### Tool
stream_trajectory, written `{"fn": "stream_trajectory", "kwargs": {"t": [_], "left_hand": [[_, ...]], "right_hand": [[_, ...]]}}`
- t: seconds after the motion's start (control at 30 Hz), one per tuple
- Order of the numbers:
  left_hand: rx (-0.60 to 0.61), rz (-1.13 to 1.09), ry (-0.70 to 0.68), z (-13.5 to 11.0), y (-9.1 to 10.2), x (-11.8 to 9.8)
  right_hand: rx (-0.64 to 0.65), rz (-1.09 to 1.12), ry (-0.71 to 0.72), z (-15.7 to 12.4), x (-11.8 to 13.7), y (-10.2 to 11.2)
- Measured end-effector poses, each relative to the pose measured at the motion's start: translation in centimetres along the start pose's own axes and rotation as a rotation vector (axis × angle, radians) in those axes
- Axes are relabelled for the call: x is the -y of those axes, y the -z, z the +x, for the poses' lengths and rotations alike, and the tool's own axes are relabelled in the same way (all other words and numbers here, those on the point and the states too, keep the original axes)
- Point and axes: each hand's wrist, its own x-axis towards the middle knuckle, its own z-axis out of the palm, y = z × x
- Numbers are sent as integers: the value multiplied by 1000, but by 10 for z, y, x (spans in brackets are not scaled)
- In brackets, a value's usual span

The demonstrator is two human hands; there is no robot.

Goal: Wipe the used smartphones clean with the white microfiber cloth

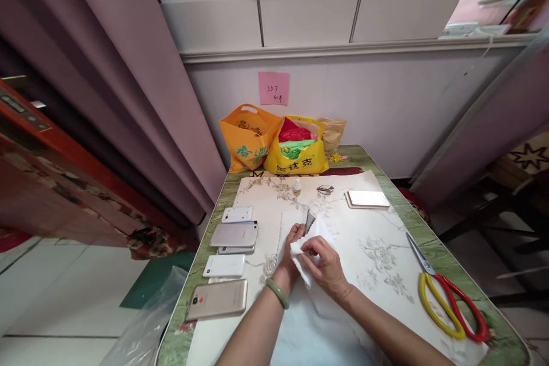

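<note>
My left hand (294, 235), with a green bangle on its wrist, is closed around a grey flat object (310, 218). Only the far end of that object shows, so its kind is unclear. A white cloth (322, 232) with a zigzag edge drapes over it and hides the rest. Pinched between the fingers of my right hand (325, 266) is a fold of the same cloth, close against my left hand. Beyond my hands stand a small clear bottle (297, 187) and a pair of folded glasses (325, 189).
Several phones (234, 234) lie along the left side. A white phone-like slab (368, 199) is at the back right, with large red-and-yellow scissors (446, 297) nearer on the right. An orange bag (246, 146) and a yellow bag (300, 167) stand by the wall.
</note>
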Motion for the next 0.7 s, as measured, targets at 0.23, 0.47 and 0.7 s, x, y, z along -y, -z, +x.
{"fn": "stream_trajectory", "kwargs": {"t": [0.23,0.47,0.7], "left_hand": [[65,-111,142,-5,-24,-2],[98,-174,197,-8,-25,-10],[59,-224,177,-7,-24,-11]], "right_hand": [[-200,-138,-241,46,-2,8],[-268,-103,-448,91,-30,17],[-228,-115,-439,56,-47,-6]]}}
